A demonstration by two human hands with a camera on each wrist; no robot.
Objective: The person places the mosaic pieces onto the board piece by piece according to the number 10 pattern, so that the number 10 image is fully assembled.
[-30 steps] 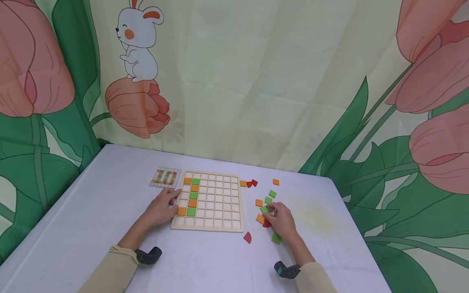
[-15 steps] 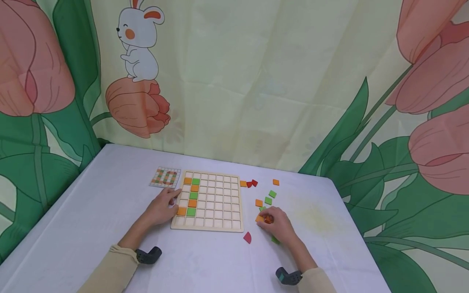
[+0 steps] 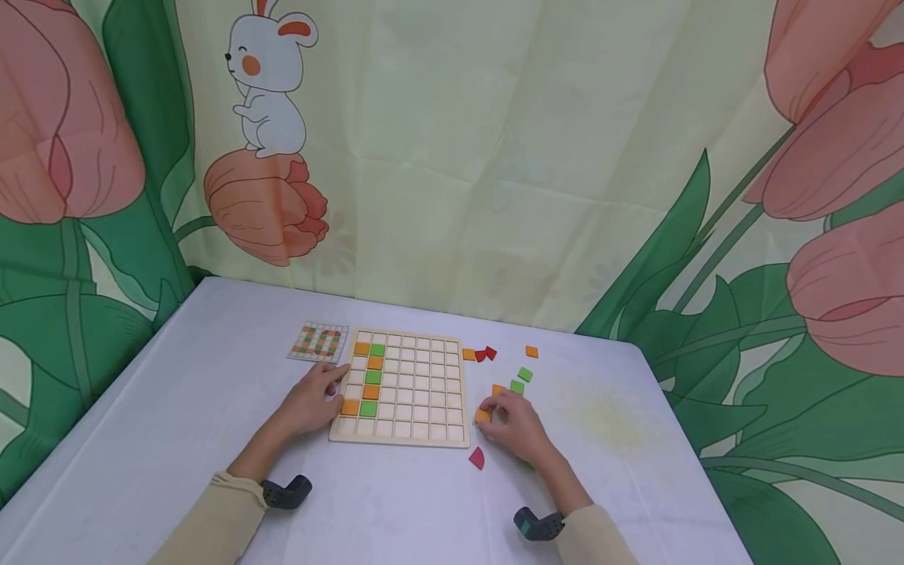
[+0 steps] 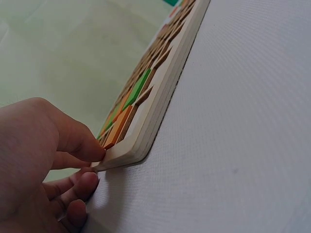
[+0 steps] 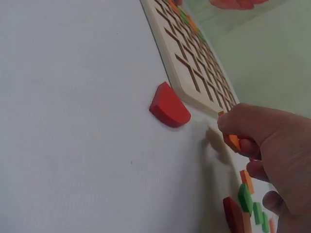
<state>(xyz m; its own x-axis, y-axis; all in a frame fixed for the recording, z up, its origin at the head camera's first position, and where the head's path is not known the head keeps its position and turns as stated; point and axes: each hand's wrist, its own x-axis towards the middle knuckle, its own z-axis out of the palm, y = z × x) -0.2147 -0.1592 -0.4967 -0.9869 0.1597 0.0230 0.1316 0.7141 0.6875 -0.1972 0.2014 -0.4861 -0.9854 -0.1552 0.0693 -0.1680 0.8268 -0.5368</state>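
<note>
Between thumb and fingers, my right hand (image 3: 521, 433) pinches an orange square tile (image 3: 482, 417), just off the right edge of a wooden grid board (image 3: 415, 383). In the right wrist view, a shadow falls on the cloth below this tile (image 5: 232, 142). Orange and green tiles fill several cells of the board's left columns. My left hand (image 3: 311, 400) rests at the board's left edge, its index finger and thumb touching the frame a little apart. By the board's near right corner lies a red quarter-circle piece (image 5: 168, 107).
A printed pattern card (image 3: 318, 342) lies beyond the left hand. Right of the board are loose pieces: a green tile (image 3: 526, 374), an orange tile (image 3: 532, 351) and red pieces (image 3: 490, 352) among them. A patterned curtain (image 3: 452, 196) hangs behind the table.
My right hand has moved from a green tile to an orange one, taken it up, and shifted left toward the board with it. The left hand stays at the board's edge.
</note>
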